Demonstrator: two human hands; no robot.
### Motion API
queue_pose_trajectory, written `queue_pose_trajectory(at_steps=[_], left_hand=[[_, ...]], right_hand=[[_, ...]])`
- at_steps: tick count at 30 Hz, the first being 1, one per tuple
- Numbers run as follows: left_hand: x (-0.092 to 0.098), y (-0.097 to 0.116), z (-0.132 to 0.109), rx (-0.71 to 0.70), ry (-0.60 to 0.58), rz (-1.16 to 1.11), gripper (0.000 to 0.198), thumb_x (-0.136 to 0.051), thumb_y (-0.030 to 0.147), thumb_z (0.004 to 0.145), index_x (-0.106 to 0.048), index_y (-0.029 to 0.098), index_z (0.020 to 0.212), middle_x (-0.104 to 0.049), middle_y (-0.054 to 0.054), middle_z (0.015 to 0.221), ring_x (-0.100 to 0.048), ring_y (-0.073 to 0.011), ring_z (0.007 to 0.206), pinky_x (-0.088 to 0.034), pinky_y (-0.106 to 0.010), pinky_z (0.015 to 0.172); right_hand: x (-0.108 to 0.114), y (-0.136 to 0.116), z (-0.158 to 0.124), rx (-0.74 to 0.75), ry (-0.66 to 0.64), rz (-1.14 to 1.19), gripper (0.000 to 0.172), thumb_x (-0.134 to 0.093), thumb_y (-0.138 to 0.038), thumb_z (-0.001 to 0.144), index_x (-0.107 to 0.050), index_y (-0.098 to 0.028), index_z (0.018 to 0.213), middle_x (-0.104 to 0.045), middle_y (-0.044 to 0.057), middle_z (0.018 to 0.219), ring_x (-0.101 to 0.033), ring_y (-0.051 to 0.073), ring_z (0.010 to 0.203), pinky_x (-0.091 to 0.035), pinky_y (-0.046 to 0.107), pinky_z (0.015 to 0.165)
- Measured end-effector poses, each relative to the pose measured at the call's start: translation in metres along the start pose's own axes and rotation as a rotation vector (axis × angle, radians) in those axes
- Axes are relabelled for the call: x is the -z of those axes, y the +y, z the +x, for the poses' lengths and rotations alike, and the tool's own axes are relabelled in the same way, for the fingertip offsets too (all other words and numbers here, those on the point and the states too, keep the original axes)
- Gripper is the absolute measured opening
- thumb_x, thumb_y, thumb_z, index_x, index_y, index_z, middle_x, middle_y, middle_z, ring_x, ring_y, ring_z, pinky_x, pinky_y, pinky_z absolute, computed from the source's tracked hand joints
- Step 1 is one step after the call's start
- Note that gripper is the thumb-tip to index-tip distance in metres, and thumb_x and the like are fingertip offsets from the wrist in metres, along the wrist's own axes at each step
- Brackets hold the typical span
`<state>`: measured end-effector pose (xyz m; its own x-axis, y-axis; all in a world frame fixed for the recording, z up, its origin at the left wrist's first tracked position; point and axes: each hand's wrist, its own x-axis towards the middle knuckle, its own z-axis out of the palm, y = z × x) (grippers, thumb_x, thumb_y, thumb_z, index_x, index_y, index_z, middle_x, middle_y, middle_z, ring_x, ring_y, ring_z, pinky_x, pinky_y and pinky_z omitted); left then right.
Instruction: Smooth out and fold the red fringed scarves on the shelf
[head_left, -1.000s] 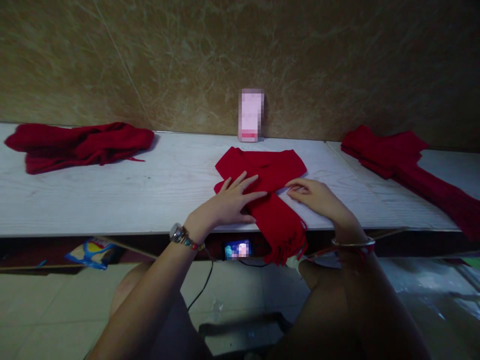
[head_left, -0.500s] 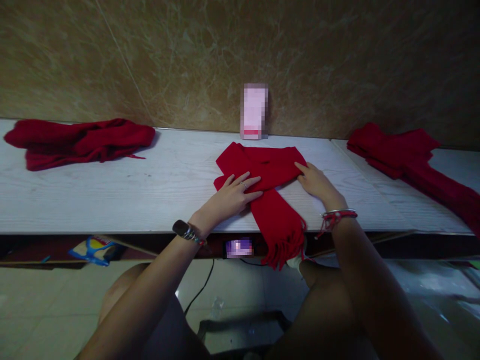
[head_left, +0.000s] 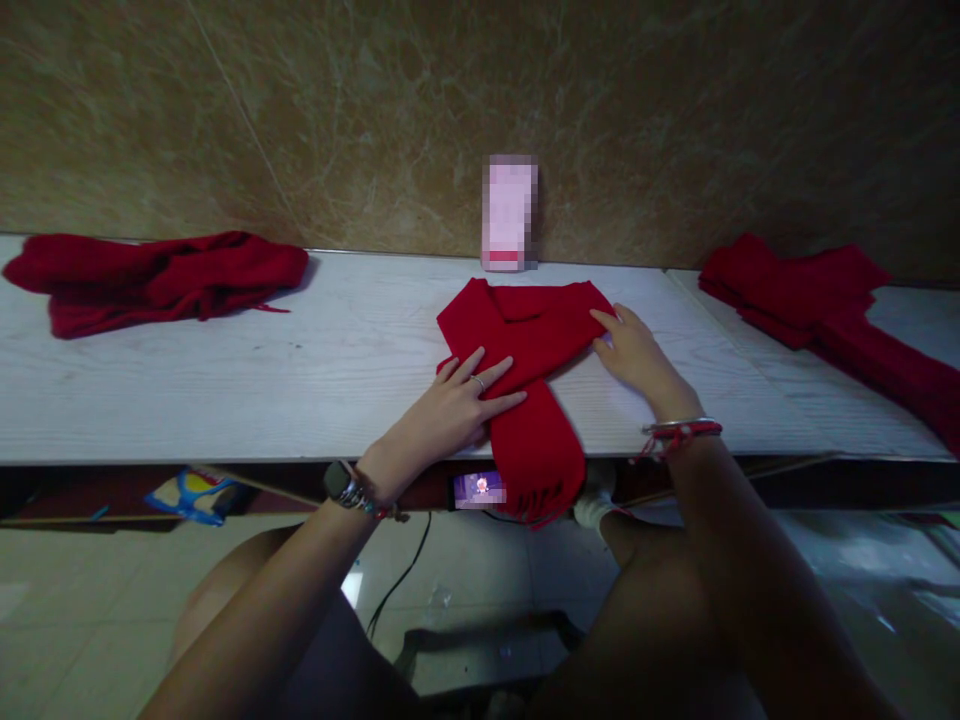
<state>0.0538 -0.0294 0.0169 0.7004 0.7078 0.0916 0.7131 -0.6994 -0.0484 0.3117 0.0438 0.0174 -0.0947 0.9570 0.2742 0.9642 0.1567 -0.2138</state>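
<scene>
A red scarf (head_left: 546, 335) lies on the pale bench (head_left: 360, 400), between the person and the wall (head_left: 315, 120). Its upper part is folded into a flat loop with layers crossing, and its lower end (head_left: 538, 440) runs over the front edge, where some fringe shows.

The left hand (head_left: 459, 408) is spread palm down across the crossing, fingers well apart, pressing rather than gripping. The right hand (head_left: 636, 352) is at the loop's right corner, half open, with a forefinger reaching onto the cloth; whether it pinches the edge I cannot tell.

The step in hand looks to be setting the fold: one hand pins the crossing while the other squares the corner. The next move probably calls for keeping that pressure on, so the layers don't slip, while the overhanging end is dealt with.

Two more red cloths lie on the bench, one to the left (head_left: 157, 285) and one to the right (head_left: 795, 295), both well apart from the hands.
</scene>
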Motion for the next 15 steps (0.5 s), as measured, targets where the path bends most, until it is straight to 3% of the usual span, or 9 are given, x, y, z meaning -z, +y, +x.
queue_pose_trajectory(at_steps=[2, 5, 9, 12, 15], left_hand=[[0.000, 0.002, 0.002, 0.014, 0.020, -0.007, 0.060, -0.058, 0.015, 0.081, -0.045, 0.032, 0.137, -0.030, -0.009, 0.151, -0.025, -0.0371, 0.137, -0.032, -0.057, 0.104], [0.001, -0.001, 0.002, -0.008, 0.051, -0.088, 0.064, -0.056, 0.012, 0.080, -0.041, 0.029, 0.139, -0.032, -0.010, 0.151, -0.027, -0.0332, 0.138, -0.032, -0.053, 0.106], [0.002, -0.016, -0.001, -0.009, 0.087, -0.218, 0.070, -0.058, 0.019, 0.080, -0.029, 0.020, 0.145, -0.034, -0.014, 0.149, -0.033, -0.0254, 0.136, -0.031, -0.043, 0.109], [-0.002, -0.025, -0.005, 0.018, 0.056, -0.237, 0.069, -0.057, 0.033, 0.083, -0.029, 0.016, 0.144, -0.030, -0.016, 0.150, -0.029, -0.0269, 0.138, -0.029, -0.045, 0.110], [-0.008, -0.029, -0.005, 0.008, 0.058, -0.245, 0.062, -0.052, 0.035, 0.086, -0.032, 0.016, 0.142, -0.028, -0.016, 0.151, -0.025, -0.0263, 0.139, -0.029, -0.045, 0.110]], right_hand=[[0.007, -0.018, -0.017, 0.096, 0.065, 0.071, 0.044, -0.045, -0.016, 0.082, -0.059, -0.010, 0.123, -0.059, 0.016, 0.125, -0.051, 0.028, 0.121, -0.039, 0.045, 0.103], [0.014, -0.043, -0.045, 0.196, 0.012, 0.182, 0.032, -0.047, -0.021, 0.084, -0.067, -0.019, 0.109, -0.068, 0.009, 0.109, -0.062, 0.024, 0.102, -0.047, 0.041, 0.094], [0.015, -0.060, -0.067, 0.157, -0.104, 0.258, 0.031, -0.055, -0.024, 0.081, -0.064, -0.020, 0.111, -0.070, 0.009, 0.102, -0.065, 0.023, 0.091, -0.052, 0.038, 0.083], [0.012, -0.063, -0.072, 0.106, -0.137, 0.315, 0.038, -0.058, -0.025, 0.079, -0.058, -0.021, 0.117, -0.069, 0.006, 0.090, -0.065, 0.020, 0.080, -0.053, 0.035, 0.073], [0.011, -0.067, -0.075, 0.129, -0.145, 0.309, 0.039, -0.060, -0.023, 0.078, -0.057, -0.020, 0.117, -0.067, 0.007, 0.092, -0.064, 0.021, 0.082, -0.053, 0.037, 0.074]])
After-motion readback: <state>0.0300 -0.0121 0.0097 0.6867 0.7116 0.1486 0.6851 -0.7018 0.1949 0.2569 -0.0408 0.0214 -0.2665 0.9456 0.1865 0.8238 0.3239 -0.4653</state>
